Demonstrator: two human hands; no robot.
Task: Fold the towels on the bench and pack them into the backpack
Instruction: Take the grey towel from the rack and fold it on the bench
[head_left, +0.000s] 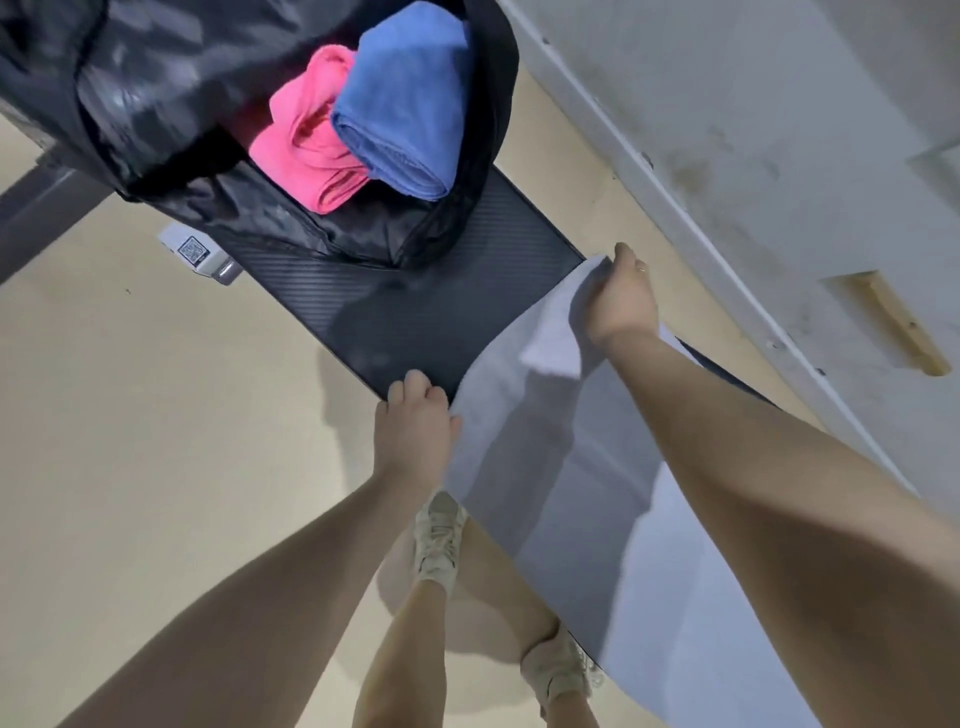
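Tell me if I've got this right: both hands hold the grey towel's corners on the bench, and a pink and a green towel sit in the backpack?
Not quite: the head view shows a blue towel, not green, beside the pink towel in the backpack. The left hand and right hand do hold the grey towel on the bench.

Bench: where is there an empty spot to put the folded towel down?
The bare patch of bench lies between the backpack and the grey towel that both hands hold, left hand, right hand. The backpack mouth is crowded with the pink towel and blue towel.
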